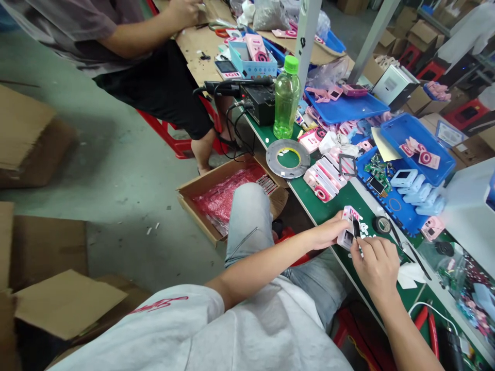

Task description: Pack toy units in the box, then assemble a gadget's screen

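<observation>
My left hand [328, 233] is wrapped around the edge of a pink and white toy camera casing [345, 240], held over the front edge of the green bench top. My right hand [377, 264] is closed in a pinch at the casing's near side. Its fingertips meet the lower end of a small black screen [356, 226], which stands tilted over the casing. Small white pieces [364, 230] lie scattered just behind the casing, beside a roll of black tape [381, 224]. Pink camera bodies [323, 180] rest in a row farther along the bench.
A large tape reel [274, 161] and a green bottle [286, 100] stand to the left. Blue trays [415, 141] hold circuit boards and blue casings. Red-handled pliers [433, 335] lie at lower right. Below is an open carton [204, 219]; another person [154, 77] sits across.
</observation>
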A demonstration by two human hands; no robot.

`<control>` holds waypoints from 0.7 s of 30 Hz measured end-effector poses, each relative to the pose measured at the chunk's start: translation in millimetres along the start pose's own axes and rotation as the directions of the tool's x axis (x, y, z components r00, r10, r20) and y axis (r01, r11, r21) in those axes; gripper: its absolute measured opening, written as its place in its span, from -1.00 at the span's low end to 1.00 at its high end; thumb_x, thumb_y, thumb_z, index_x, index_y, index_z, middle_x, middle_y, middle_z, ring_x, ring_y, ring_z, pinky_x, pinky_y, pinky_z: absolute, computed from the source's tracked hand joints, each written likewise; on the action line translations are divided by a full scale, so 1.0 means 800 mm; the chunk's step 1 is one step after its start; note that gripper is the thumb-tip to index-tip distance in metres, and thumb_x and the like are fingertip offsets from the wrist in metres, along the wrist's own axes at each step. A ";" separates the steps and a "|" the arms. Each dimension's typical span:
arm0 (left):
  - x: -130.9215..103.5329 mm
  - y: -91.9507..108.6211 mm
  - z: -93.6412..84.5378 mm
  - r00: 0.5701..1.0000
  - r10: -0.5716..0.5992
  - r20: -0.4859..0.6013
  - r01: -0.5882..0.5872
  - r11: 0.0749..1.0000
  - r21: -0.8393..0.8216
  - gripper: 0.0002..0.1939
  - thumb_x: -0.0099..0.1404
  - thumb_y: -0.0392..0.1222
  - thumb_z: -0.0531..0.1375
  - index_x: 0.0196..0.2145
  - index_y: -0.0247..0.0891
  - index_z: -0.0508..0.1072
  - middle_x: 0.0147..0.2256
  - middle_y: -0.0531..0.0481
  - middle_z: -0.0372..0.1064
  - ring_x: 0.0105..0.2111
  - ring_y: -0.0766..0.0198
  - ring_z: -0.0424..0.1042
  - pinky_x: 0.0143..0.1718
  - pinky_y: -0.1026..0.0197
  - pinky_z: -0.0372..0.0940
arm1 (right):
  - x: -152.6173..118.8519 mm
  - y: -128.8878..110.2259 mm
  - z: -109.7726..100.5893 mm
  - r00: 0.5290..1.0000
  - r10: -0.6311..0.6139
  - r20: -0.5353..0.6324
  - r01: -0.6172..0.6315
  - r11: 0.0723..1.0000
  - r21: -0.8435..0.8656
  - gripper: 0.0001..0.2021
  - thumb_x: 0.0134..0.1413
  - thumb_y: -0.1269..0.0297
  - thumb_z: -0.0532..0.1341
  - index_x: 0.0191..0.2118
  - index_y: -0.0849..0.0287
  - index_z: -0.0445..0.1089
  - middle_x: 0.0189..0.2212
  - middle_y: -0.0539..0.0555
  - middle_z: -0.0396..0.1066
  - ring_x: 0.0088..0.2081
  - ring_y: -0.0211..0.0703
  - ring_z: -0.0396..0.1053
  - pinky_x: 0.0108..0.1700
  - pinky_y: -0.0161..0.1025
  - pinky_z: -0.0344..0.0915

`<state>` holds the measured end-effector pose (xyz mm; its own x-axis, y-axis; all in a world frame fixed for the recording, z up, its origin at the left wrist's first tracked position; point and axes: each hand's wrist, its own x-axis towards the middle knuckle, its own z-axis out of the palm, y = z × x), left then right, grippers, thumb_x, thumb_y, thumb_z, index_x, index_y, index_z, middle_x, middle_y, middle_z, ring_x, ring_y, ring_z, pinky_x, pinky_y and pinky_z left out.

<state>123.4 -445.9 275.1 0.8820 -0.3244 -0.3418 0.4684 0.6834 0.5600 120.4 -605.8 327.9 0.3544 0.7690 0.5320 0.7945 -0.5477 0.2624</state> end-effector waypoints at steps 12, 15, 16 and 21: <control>0.002 -0.003 -0.002 0.999 0.021 0.025 -0.021 1.000 0.002 -0.63 0.07 -0.35 0.21 -0.13 -0.18 0.30 -0.33 0.13 0.37 -0.39 0.37 0.42 -0.34 0.34 0.32 | -0.009 0.004 0.003 0.996 0.089 -0.007 -0.089 0.995 0.054 -0.81 0.19 0.39 0.37 -0.12 0.20 0.39 -0.32 0.14 0.51 -0.27 -0.06 0.39 -0.22 -0.16 0.28; 0.005 -0.005 -0.004 0.999 0.021 0.027 -0.021 1.000 0.004 -0.61 0.08 -0.33 0.21 -0.10 -0.17 0.30 -0.33 0.13 0.36 -0.39 0.37 0.42 -0.33 0.33 0.33 | -0.014 0.008 0.004 0.996 0.093 -0.005 -0.093 0.994 0.066 -0.82 0.19 0.41 0.35 -0.11 0.20 0.40 -0.31 0.14 0.51 -0.27 -0.06 0.40 -0.22 -0.15 0.27; 0.005 -0.006 -0.004 0.999 0.020 0.029 -0.020 1.000 0.004 -0.60 0.09 -0.32 0.21 -0.09 -0.17 0.29 -0.33 0.13 0.36 -0.38 0.37 0.42 -0.32 0.32 0.33 | -0.015 0.009 0.005 0.995 0.095 -0.005 -0.095 0.993 0.069 -0.82 0.19 0.42 0.35 -0.11 0.20 0.40 -0.31 0.14 0.51 -0.27 -0.06 0.40 -0.22 -0.15 0.27; 0.003 -0.003 0.000 1.000 -0.010 0.011 0.010 1.000 0.022 -0.62 0.13 -0.29 0.20 -0.06 -0.16 0.29 -0.32 0.12 0.35 -0.36 0.34 0.43 -0.29 0.30 0.31 | -0.012 0.007 0.005 0.997 0.072 -0.010 -0.072 0.996 0.055 -0.81 0.19 0.45 0.32 -0.09 0.18 0.41 -0.32 0.13 0.53 -0.26 -0.06 0.41 -0.21 -0.15 0.28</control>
<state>124.2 -448.3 273.1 0.8776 -0.3386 -0.3393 0.4783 0.6654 0.5731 123.3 -614.7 321.1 0.4059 0.7238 0.5580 0.7929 -0.5825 0.1788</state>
